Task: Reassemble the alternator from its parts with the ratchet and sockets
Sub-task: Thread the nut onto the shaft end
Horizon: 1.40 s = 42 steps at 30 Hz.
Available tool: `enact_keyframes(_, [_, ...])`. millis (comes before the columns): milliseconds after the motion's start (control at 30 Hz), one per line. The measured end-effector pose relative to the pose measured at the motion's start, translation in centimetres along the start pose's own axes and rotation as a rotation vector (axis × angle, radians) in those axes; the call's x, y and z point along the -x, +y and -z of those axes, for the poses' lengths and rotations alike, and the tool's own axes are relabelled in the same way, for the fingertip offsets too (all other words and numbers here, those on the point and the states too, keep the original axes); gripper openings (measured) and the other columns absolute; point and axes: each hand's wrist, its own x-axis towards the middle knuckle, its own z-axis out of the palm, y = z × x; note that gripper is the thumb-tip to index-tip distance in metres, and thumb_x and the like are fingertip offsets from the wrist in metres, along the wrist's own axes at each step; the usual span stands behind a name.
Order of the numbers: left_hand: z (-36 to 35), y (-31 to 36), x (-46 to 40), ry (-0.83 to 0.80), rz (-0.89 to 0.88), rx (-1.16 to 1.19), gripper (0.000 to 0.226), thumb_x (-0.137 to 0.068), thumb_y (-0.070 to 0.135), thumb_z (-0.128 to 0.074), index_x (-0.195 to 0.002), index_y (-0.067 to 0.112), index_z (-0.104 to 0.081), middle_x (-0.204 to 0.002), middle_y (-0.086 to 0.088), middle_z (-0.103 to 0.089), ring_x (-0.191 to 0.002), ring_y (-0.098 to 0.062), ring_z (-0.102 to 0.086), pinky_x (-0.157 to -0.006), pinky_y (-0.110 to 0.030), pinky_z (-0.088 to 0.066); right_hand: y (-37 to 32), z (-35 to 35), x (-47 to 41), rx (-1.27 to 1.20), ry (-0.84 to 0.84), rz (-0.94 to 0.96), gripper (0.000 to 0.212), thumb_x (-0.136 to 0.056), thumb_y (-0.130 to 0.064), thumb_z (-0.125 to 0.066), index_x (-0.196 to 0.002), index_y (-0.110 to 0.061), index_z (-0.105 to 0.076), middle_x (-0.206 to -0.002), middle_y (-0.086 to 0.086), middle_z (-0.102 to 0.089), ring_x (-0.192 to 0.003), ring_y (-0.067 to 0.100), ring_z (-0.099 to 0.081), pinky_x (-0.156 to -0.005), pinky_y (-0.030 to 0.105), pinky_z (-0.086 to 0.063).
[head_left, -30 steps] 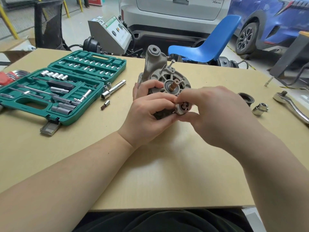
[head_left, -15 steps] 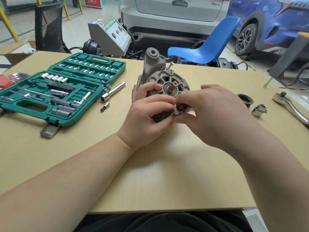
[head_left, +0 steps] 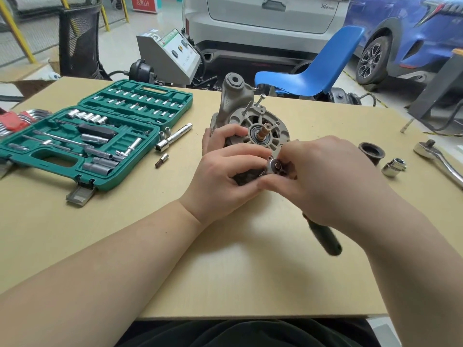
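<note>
The grey alternator (head_left: 246,113) stands on its side mid-table, its copper-tipped shaft (head_left: 265,128) facing me. My left hand (head_left: 225,176) grips its lower housing, fingertips touching the head of a small ratchet (head_left: 274,167) pressed against the housing's lower right edge. My right hand (head_left: 323,179) is closed on that ratchet; its black handle (head_left: 323,234) pokes out below my wrist. A long bolt (head_left: 260,99) sticks out of the housing's top.
An open green socket case (head_left: 82,136) lies at the left, with an extension bar (head_left: 174,137) and a bit (head_left: 161,160) beside it. At the right are a black cup-shaped part (head_left: 371,151), a loose socket (head_left: 393,167) and a large chrome ratchet (head_left: 438,161).
My right hand has turned, and the ratchet's black handle, hidden before, now shows below my wrist. My left hand and the alternator have stayed put.
</note>
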Motion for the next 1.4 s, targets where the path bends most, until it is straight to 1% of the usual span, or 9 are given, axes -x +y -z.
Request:
enact_keyframes(67, [0.0,0.0,-0.1,0.0,-0.001,0.006,0.012,-0.087,0.017,-0.092,-0.096,0.011,-0.086,-0.115,0.002,-0.081,-0.128,-0.044,-0.053,-0.106,-0.067,-0.042,-0.1,0.2,-0.1,0.002,-0.012,0.056,0.028,-0.092,-0.056,-0.06,-0.093,-0.028,-0.062,-0.076,-0.006,-0.058,-0.079,0.028,-0.056,-0.066,0.037,-0.033])
enact_keyframes(200, [0.1,0.0,0.0,-0.019,-0.014,0.015,0.009,-0.09,0.012,-0.089,-0.099,0.011,-0.087,-0.117,0.002,-0.08,-0.127,-0.044,-0.052,-0.109,-0.062,-0.041,0.2,0.6,-0.8,-0.065,-0.013,0.17,0.013,-0.094,-0.036,-0.069,-0.106,-0.034,-0.068,-0.1,-0.012,-0.068,-0.101,0.02,-0.062,-0.105,0.034,-0.035])
enact_keyframes(367, [0.1,-0.2,0.0,-0.019,-0.002,-0.009,0.014,-0.091,0.021,-0.087,-0.101,0.011,-0.087,-0.118,0.003,-0.08,-0.131,-0.039,-0.052,-0.108,-0.07,-0.039,0.4,-0.1,0.0,-0.05,0.008,-0.002,0.037,-0.091,-0.064,-0.053,-0.093,-0.028,-0.063,-0.081,-0.005,-0.066,-0.083,0.03,-0.061,-0.065,0.037,-0.034])
enact_keyframes(600, [0.0,-0.2,0.0,0.001,0.003,0.006,0.017,-0.085,0.022,-0.093,-0.097,0.013,-0.087,-0.115,0.004,-0.08,-0.129,-0.04,-0.053,-0.106,-0.069,-0.041,0.0,-0.1,-0.1,-0.108,0.003,0.048,0.017,-0.091,-0.047,-0.068,-0.101,-0.034,-0.066,-0.094,-0.009,-0.066,-0.09,0.027,-0.062,-0.069,0.038,-0.048])
enact_keyframes(700, [-0.1,-0.1,0.0,0.013,-0.01,0.021,0.018,-0.086,0.026,-0.091,-0.098,0.013,-0.087,-0.114,0.003,-0.081,-0.128,-0.039,-0.052,-0.108,-0.059,-0.044,-0.2,-0.7,0.0,-0.152,0.01,-0.037,0.033,-0.087,-0.061,-0.065,-0.091,-0.028,-0.064,-0.078,-0.005,-0.062,-0.079,0.029,-0.058,-0.059,0.035,-0.039])
enact_keyframes(867, [-0.1,-0.4,0.1,0.033,0.019,0.046,0.012,-0.089,0.021,-0.088,-0.089,0.01,-0.084,-0.111,0.002,-0.082,-0.129,-0.04,-0.053,-0.106,-0.066,-0.043,-1.3,-2.1,0.7,-0.335,0.047,-0.161,0.051,-0.085,-0.071,-0.054,-0.096,-0.022,-0.064,-0.084,-0.001,-0.065,-0.082,0.027,-0.059,-0.073,0.042,-0.05])
enact_keyframes(1067, [0.1,-0.2,-0.2,-0.014,0.026,0.05,0.009,-0.089,0.02,-0.089,-0.094,0.013,-0.086,-0.113,0.005,-0.081,-0.131,-0.038,-0.051,-0.107,-0.068,-0.04,0.0,-1.4,1.8,-0.385,-0.013,-0.045,0.019,-0.091,-0.037,-0.072,-0.108,-0.031,-0.066,-0.092,-0.011,-0.065,-0.084,0.02,-0.061,-0.078,0.042,-0.051])
enact_keyframes(1200, [0.1,-0.1,-0.3,-0.044,0.025,0.024,0.014,-0.093,0.027,-0.086,-0.097,0.015,-0.087,-0.116,0.007,-0.08,-0.132,-0.035,-0.049,-0.108,-0.069,-0.038,1.2,-0.4,0.1,-0.178,-0.006,0.101,0.039,-0.091,-0.012,-0.072,-0.121,-0.037,-0.071,-0.101,-0.004,-0.066,-0.095,0.029,-0.061,-0.084,0.042,-0.047])
enact_keyframes(1400, [0.3,0.0,-0.4,-0.018,0.002,0.034,0.018,-0.088,0.018,-0.093,-0.104,0.012,-0.086,-0.116,0.002,-0.08,-0.13,-0.04,-0.053,-0.11,-0.06,-0.043,1.6,-0.1,0.4,-0.275,-0.089,0.0,0.013,-0.09,-0.041,-0.072,-0.101,-0.034,-0.072,-0.084,-0.011,-0.067,-0.083,0.019,-0.06,-0.071,0.037,-0.049])
